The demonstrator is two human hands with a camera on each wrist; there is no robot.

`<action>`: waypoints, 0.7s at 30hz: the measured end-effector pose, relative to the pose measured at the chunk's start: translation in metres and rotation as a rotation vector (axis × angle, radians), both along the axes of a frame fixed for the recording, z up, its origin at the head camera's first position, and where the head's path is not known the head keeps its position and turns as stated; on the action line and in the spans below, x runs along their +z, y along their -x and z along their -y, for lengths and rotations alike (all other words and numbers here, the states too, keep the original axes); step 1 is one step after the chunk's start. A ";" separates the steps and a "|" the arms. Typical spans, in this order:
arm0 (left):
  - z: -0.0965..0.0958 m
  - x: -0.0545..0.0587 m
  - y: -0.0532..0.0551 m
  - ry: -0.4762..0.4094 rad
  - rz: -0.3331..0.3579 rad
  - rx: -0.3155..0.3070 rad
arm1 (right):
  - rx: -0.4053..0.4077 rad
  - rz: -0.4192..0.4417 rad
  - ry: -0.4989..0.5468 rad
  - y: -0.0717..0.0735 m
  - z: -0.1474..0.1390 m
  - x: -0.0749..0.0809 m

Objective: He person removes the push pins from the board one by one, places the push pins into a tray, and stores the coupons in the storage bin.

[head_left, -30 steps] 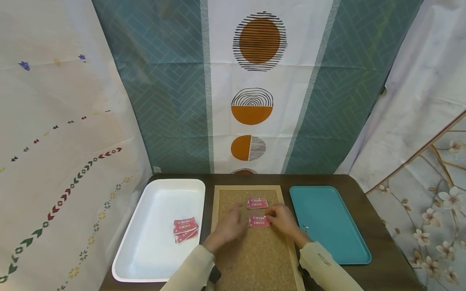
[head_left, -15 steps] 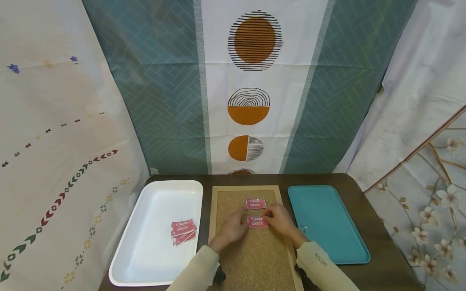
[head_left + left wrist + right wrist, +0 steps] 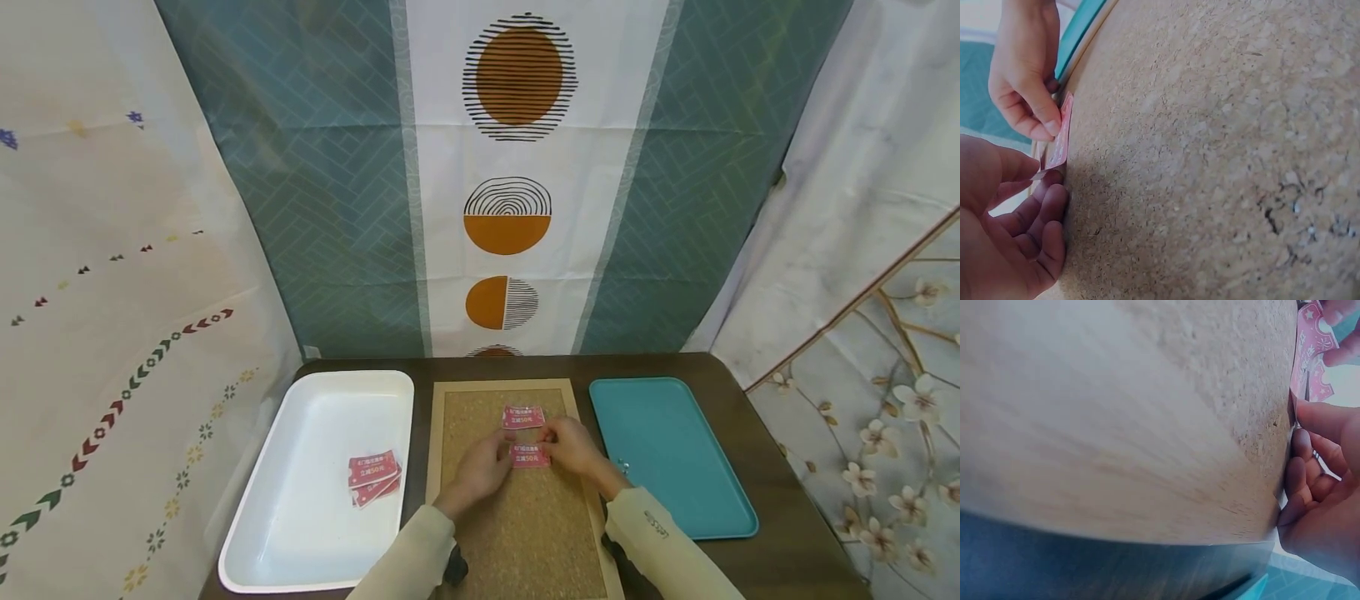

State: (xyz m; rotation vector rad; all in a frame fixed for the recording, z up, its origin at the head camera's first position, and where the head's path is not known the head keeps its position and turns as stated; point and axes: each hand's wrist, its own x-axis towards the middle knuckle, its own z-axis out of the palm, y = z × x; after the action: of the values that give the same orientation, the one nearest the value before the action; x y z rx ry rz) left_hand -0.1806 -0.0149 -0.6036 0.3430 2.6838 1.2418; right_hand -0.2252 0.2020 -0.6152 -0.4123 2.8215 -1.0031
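Note:
A pink paper coupon (image 3: 529, 456) with white print is over the upper part of the corkboard (image 3: 525, 533). My left hand (image 3: 480, 469) pinches its left end; in the left wrist view the thumb and a finger meet at the coupon's corner (image 3: 1054, 164). Its right end is between the thumb and finger of my right hand (image 3: 576, 447), the other fingers curled beneath in the right wrist view. Just above lies a second pink coupon (image 3: 522, 417), flat on the cork. Part of the held coupon's ends is covered by fingertips.
To the left, a white tray (image 3: 262, 533) holds several overlapping pink coupons (image 3: 373, 472). A teal tray (image 3: 675, 467) with small shiny pieces (image 3: 624, 466) near its left edge stands on the right. Both flank the corkboard on a dark wooden table (image 3: 795, 533).
My left hand has come from beside the coupon to its left end and now pinches it. The right hand stays at the right end. The head view has shifted slightly.

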 end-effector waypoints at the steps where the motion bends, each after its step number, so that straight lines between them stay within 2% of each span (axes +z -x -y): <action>1: -0.001 0.000 0.001 0.003 -0.004 0.002 | 0.002 0.000 0.003 0.000 0.000 0.000; 9: -0.002 -0.004 0.005 0.023 -0.013 0.021 | 0.010 0.025 0.025 0.002 0.000 0.003; 21: -0.003 -0.004 0.004 0.012 0.005 0.039 | -0.021 0.042 0.043 -0.001 0.001 0.004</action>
State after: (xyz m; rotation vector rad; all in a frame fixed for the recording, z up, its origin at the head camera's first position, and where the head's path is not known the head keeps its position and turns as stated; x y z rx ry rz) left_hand -0.1846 -0.0115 -0.6074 0.2872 2.7054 1.2352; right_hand -0.2239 0.2008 -0.6115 -0.3631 2.7772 -1.0649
